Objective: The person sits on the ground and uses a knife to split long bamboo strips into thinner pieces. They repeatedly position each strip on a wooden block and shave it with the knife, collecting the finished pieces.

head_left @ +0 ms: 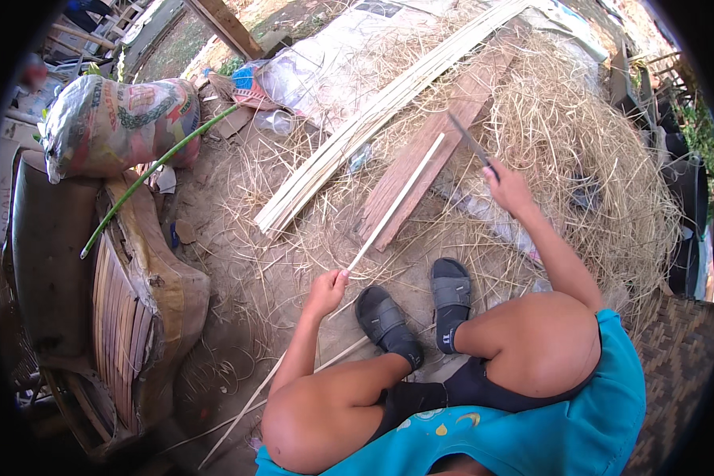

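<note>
My left hand (325,293) is closed around a thin pale strip (397,202) that looks like bamboo. Its far end rests on a long brown wooden board (472,99), which slopes away to the upper right. Behind the hand, a pale length runs toward the lower left; I cannot tell whether it is all one strip. In my right hand (509,190) is a knife (470,139), gripped by its dark handle. The blade points up and left, above the board and apart from the strip. Left of the board lies a bundle of long pale strips (365,131).
Curly shavings (611,182) are heaped at the right. On the left stand a worn seat with wooden slats (123,317) and a stuffed sack (127,119), with a green stalk (139,181) leaning across. My sandalled feet are near the board's lower end. A woven mat (678,357) lies lower right.
</note>
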Motion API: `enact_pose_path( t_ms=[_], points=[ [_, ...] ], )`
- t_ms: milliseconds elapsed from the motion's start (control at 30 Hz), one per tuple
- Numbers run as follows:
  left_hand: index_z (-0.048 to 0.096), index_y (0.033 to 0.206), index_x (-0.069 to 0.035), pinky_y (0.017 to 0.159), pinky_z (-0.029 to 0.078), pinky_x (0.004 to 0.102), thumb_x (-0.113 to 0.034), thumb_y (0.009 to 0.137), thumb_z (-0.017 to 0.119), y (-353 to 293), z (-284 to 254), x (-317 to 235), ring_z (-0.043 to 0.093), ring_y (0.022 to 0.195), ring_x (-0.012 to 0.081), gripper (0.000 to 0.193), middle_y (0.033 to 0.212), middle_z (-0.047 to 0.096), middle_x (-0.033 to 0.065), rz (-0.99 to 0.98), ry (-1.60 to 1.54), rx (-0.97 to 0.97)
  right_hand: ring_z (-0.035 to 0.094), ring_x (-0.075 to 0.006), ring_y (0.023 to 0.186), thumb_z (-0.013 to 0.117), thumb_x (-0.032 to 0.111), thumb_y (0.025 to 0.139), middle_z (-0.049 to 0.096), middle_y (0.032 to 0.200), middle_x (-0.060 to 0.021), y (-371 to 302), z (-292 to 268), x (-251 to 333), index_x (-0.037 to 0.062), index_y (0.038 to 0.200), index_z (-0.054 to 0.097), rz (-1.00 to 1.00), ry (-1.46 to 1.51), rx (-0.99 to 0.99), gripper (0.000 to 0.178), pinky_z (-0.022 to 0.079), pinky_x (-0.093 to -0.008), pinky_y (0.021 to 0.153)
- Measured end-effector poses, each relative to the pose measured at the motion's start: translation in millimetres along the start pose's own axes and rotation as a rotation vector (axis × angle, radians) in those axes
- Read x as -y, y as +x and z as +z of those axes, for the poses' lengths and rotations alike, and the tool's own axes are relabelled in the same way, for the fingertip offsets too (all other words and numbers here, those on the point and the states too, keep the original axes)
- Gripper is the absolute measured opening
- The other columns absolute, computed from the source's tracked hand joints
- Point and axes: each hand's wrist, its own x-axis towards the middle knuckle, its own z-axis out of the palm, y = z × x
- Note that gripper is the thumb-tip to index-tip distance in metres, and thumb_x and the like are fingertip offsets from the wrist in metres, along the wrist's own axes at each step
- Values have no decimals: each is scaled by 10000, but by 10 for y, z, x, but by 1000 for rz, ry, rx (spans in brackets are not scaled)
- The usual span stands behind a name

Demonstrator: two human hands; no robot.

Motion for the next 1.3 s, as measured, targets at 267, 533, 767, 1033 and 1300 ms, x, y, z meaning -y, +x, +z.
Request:
enact_pose_path(
  t_ms=[267, 533, 767, 1033, 1300],
  points=[
    [484, 954, -19, 624, 463, 627, -344, 1047, 412, -111, 99, -591, 621, 679, 514, 346, 691, 620, 299, 106, 555, -51, 689, -433, 838, 508, 471, 1002, 693, 858, -237, -473, 938, 136, 170, 1384, 534, -547, -338, 160, 487, 556, -526, 767],
    [578, 894, 3, 706, 481, 513, -335, 1068, 385, 152, 256, -419, 644, 749, 420, 427, 802, 647, 273, 32, 131, 114, 696, -397, 801, 474, 427, 1020, 697, 832, -218, -30, 191, -56, 113, 1346, 559, -118, -104, -62, 460, 552, -498, 763],
    [603, 924, 34, 716, 466, 492, -316, 1065, 384, -146, 104, -171, 615, 794, 466, 437, 824, 631, 289, 14, 178, 77, 680, -441, 832, 537, 518, 966, 692, 883, -246, -1025, 1249, 624, 249, 1366, 555, -699, -189, 373, 483, 553, -522, 755],
    [598, 859, 8, 690, 465, 497, -360, 1031, 449, -61, -87, -160, 625, 771, 463, 433, 766, 650, 253, -165, 62, 210, 687, -408, 766, 488, 417, 1016, 691, 812, -218, 212, 103, -148, 87, 1246, 577, -159, -124, -141, 412, 546, -507, 709],
    [583, 831, -8, 662, 496, 584, -324, 1010, 502, 62, 145, -414, 639, 718, 495, 372, 739, 644, 287, 220, 568, -125, 676, -465, 840, 513, 534, 979, 691, 895, -245, -1388, 1405, 635, 240, 1405, 518, -582, -96, 397, 517, 551, -539, 746]
  ],
)
